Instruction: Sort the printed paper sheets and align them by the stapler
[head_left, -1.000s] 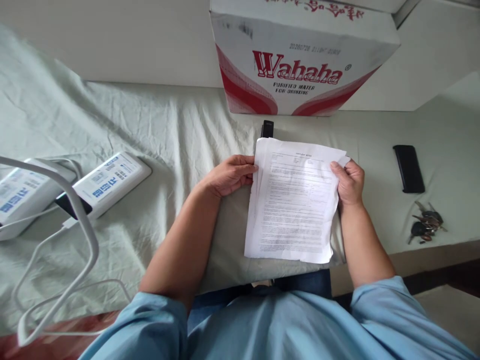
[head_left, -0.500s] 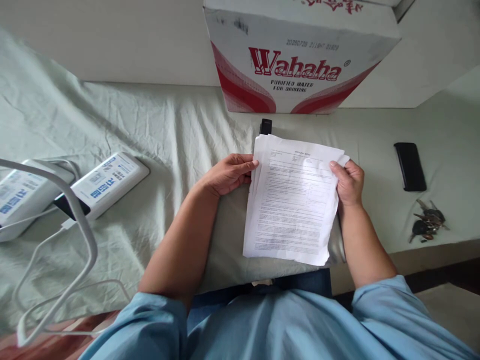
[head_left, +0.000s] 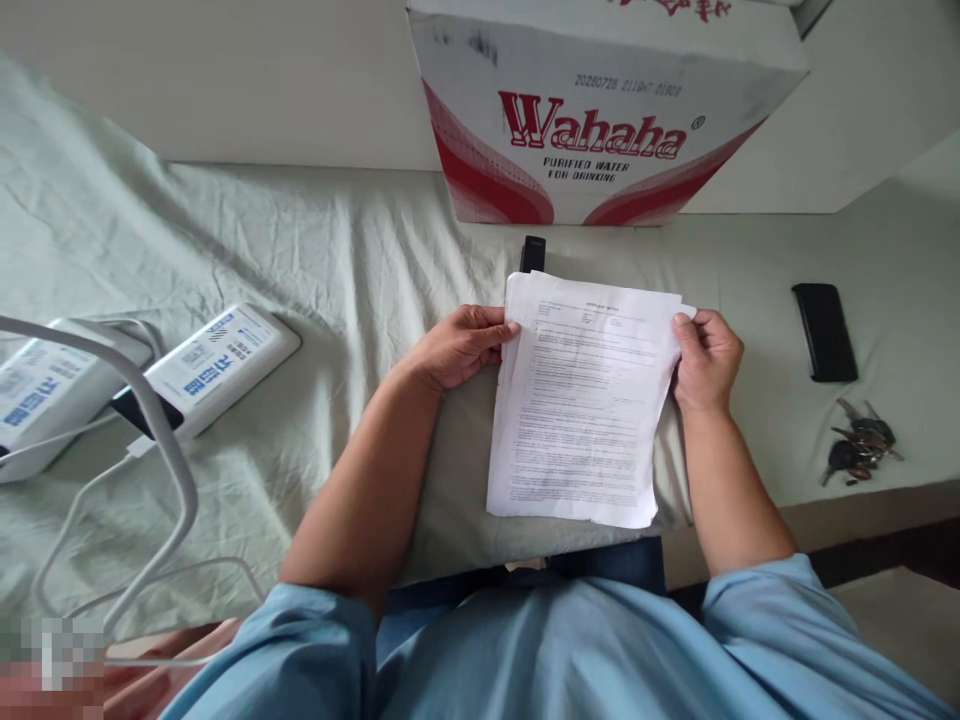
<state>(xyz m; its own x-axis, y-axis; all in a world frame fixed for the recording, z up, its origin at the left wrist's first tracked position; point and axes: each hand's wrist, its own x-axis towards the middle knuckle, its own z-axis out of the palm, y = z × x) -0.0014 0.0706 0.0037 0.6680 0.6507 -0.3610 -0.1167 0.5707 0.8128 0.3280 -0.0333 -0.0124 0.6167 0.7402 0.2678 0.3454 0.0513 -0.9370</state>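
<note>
Now we are pinching the paper stack (head_left: 581,420) by its upper side edges, left hand (head_left: 457,345) and right hand (head_left: 705,360) closed on it, its long axis running away from us over the bedsheet (head_left: 300,260).

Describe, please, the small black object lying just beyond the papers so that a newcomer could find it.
Start at the Wahaha carton at the back of the sheet-covered surface. In front of it, just past the top edge of the papers, lies a small black object. It is far shorter than the black phone to the right.
</note>
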